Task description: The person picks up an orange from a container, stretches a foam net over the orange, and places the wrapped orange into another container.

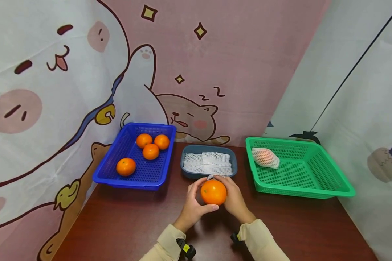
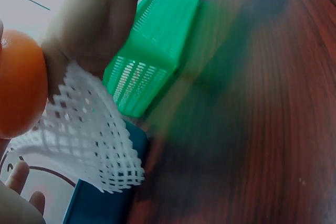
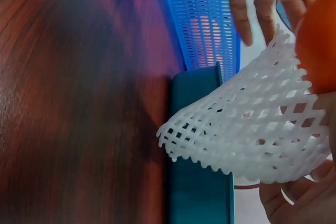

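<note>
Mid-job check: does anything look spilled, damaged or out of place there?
No, nothing stands out. Four oranges sit inside the blue basket, foam nets lie in the grey tray, and one netted fruit lies in the green basket. The orange in the left hand shows no visible damage.

Slate-blue on the shallow oblong plastic tray [image 1: 209, 148]; from there, at six o'clock, glossy orange over the round fruit [image 1: 213, 192]; at nine, deep blue throughout the slotted plastic basket [image 1: 127, 183]; at three, bright green across the second slotted basket [image 1: 290, 189]. White diamond lattice in the foam-net sleeve [image 3: 247, 124]; dark-streaked reddish-brown along the wooden table [image 1: 124, 224].
</note>
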Demonstrator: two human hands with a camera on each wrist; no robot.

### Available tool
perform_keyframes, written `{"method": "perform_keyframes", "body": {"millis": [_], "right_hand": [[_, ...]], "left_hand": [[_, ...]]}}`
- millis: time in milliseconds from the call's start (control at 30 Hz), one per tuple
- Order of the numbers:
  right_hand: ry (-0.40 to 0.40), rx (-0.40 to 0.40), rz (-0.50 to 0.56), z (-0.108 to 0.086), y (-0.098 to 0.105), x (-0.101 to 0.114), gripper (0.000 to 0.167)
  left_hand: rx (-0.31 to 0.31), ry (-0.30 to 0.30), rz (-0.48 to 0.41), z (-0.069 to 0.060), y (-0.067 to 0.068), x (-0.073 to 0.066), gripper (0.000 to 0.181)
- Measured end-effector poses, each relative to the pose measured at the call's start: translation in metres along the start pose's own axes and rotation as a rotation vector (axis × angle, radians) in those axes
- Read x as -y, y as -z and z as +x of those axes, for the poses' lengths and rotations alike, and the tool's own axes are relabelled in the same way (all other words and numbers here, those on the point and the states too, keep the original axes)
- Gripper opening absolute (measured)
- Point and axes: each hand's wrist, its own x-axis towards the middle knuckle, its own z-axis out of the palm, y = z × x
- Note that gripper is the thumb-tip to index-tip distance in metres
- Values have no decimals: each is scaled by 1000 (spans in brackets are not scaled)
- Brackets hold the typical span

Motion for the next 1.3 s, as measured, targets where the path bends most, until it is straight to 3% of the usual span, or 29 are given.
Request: {"method": "perform_keyframes", "body": {"millis": [200, 300, 533, 700, 800, 967, 1100, 1233, 1300], "right_hand": [[23, -6, 119, 1, -1, 3, 53], [37, -2, 175, 0, -2, 4, 50], [51, -35, 199, -3, -4, 5, 44], [39, -101, 201, -4, -5, 5, 47], [32, -158, 205, -5, -6, 4, 49], [35, -248, 152, -7, -5, 3, 37], [73, -291, 119, -8, -6, 6, 21], [97, -291, 147, -9, -9, 13, 13], [115, -289, 169, -9, -12, 18, 13]], "left_hand": [[-60, -62, 64, 1, 6, 6, 77], [-75, -87, 65, 0, 8, 3, 75], [-30, -28, -110, -2, 12, -21, 75], [25, 8, -231, 0, 13, -3, 78], [30, 29, -242, 1, 13, 9, 79], [14, 50, -157, 0, 13, 12, 81], [-17, 38, 11, -2, 12, -1, 95], [-73, 32, 190, -2, 11, 2, 110], [-96, 29, 268, -1, 11, 12, 110]]}}
